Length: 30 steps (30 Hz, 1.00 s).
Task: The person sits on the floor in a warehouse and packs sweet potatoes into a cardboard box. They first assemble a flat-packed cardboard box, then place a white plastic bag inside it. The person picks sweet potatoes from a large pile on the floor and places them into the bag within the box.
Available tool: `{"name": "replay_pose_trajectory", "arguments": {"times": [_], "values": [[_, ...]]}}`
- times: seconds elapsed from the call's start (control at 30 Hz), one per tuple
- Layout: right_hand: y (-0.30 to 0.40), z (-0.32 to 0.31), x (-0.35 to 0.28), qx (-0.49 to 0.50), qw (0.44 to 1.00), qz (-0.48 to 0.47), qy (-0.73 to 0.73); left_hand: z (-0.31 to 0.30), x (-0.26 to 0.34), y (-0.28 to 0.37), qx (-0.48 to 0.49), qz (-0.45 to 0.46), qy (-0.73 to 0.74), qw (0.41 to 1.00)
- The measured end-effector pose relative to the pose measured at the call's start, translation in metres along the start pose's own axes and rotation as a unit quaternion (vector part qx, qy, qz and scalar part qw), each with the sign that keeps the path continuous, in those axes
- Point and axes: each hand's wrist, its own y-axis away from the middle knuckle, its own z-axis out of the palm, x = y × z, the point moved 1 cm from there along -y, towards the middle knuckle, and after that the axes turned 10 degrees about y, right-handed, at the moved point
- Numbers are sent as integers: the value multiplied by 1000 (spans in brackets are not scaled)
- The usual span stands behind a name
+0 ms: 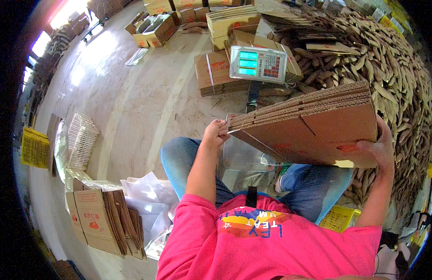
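A thick bundle of flattened cardboard boxes (306, 136) is held up at a slant above my knees and the scale. My right hand (380, 143) grips its right end, with the thumb on the printed face and the other fingers mostly hidden behind. At the left corner, the fingers of my left hand (217, 132) are pinched on a thin white strap (258, 140) that runs across the bundle. Under the cardboard, the scale's platform (238, 154) is partly covered. Its lit display panel (258, 64) stands on a post beyond the bundle.
A large heap of sweet potatoes (401, 115) spreads along the right. Strapped flat boxes (214, 71) lie behind the display. To my left are upright folded cartons (97, 220), white plastic sheeting (149, 196), a white crate (82, 140) and yellow baskets (34, 147). Another yellow basket (338, 217) sits by my right leg.
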Motion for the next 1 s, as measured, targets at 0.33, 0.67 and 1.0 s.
{"name": "replay_pose_trajectory", "arguments": {"times": [0.33, 0.67, 1.0], "values": [[4, -15, 24, 64, 996, 63, 10, 23, 0, 30, -73, 91, 116, 986], [-4, -39, 62, 106, 987, 108, -62, 50, -8, 72, -119, -18, -220, 968], [56, -109, 126, 183, 979, 56, -69, -3, 19, -16, 176, 174, 44, 968]]}}
